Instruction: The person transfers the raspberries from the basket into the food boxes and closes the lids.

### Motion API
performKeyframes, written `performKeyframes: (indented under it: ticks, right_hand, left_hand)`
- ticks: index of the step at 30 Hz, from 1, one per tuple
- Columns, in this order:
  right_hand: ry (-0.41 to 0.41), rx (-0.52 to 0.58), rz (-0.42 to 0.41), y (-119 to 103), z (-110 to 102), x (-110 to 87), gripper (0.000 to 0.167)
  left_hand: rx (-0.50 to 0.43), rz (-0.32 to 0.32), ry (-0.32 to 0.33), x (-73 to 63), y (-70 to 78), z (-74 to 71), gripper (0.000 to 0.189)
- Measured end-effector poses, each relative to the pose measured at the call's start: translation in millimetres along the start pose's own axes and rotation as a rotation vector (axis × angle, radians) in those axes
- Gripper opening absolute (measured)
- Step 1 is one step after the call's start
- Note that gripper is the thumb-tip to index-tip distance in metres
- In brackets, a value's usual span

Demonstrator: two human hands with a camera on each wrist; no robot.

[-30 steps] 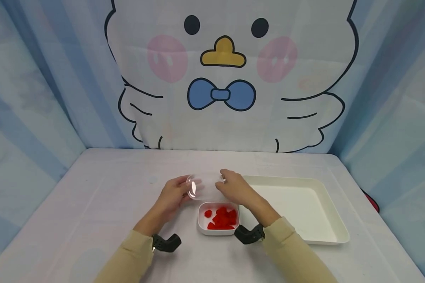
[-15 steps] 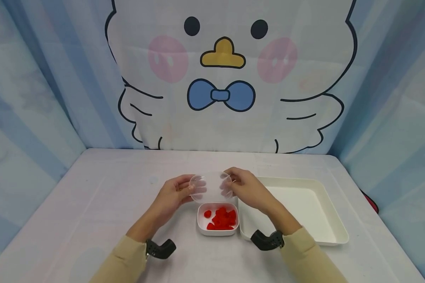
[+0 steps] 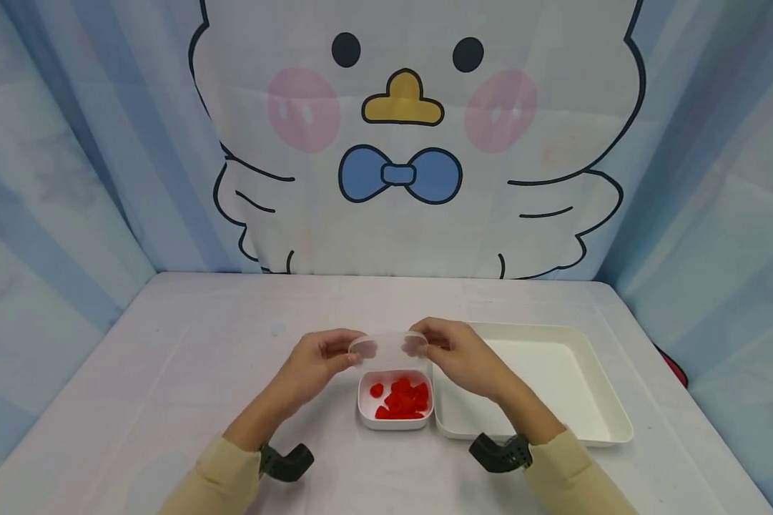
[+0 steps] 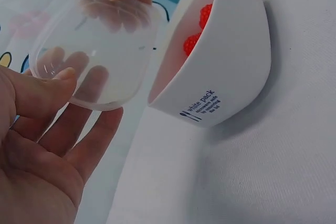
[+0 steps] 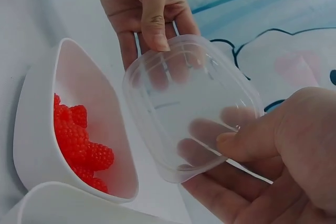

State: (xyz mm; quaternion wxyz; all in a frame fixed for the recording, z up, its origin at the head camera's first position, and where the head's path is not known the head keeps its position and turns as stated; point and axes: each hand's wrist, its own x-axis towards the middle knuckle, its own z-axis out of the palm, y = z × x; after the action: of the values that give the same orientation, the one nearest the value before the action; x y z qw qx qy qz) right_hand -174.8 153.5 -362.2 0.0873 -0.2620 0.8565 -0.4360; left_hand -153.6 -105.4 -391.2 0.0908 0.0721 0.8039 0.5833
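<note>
Both hands hold a clear plastic lid [image 3: 387,349] by its opposite ends, tilted just above and behind a small white container [image 3: 395,424]. My left hand [image 3: 312,363] pinches the lid's left end, thumb on the near face and fingers behind, seen through the plastic in the left wrist view. The right hand [image 3: 462,357] pinches the other end the same way. Inside the container lie several red raspberries [image 5: 73,140], heaped mostly to the right, with one apart at the left. Dark blue lettering [image 4: 205,103] marks the container's side. Lid and container are apart.
A large cream tray [image 3: 601,438] lies on the table right beside the container, partly behind the right forearm. The white-covered table [image 3: 135,400] meets a printed curtain [image 3: 399,236] at the back. Each wrist wears a black camera mount [image 3: 287,463].
The lid has moved slightly right, then come down nearer the container, and now shows its face more tilted. Both hands moved with it. The container and raspberries have stayed put.
</note>
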Motion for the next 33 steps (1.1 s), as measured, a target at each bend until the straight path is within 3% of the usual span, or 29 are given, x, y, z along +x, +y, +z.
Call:
performKeyframes:
  ticks: [9,16,24,28,33]
  right_hand:
    - [0.053,-0.108,-0.069,3,8,-14.5,0.025]
    - [-0.003,-0.150,-0.120,9,16,-29.0,0.036]
    - [-0.082,-0.213,-0.216,19,22,-39.4,0.037]
    - [-0.122,-0.242,-0.200,20,25,-41.7,0.040]
    - [-0.121,-0.260,-0.168,20,29,-44.4,0.054]
  left_hand:
    - [0.204,0.175,-0.010,-8.4,0.2,8.2,0.029]
    - [0.340,0.294,-0.065,-15.7,-0.9,16.1,0.034]
    - [0.516,0.335,-0.206,-22.9,-2.8,20.9,0.037]
    - [0.591,0.403,-0.208,-25.3,-6.4,22.2,0.034]
    - [0.646,0.412,-0.207,-28.5,-9.2,22.5,0.032]
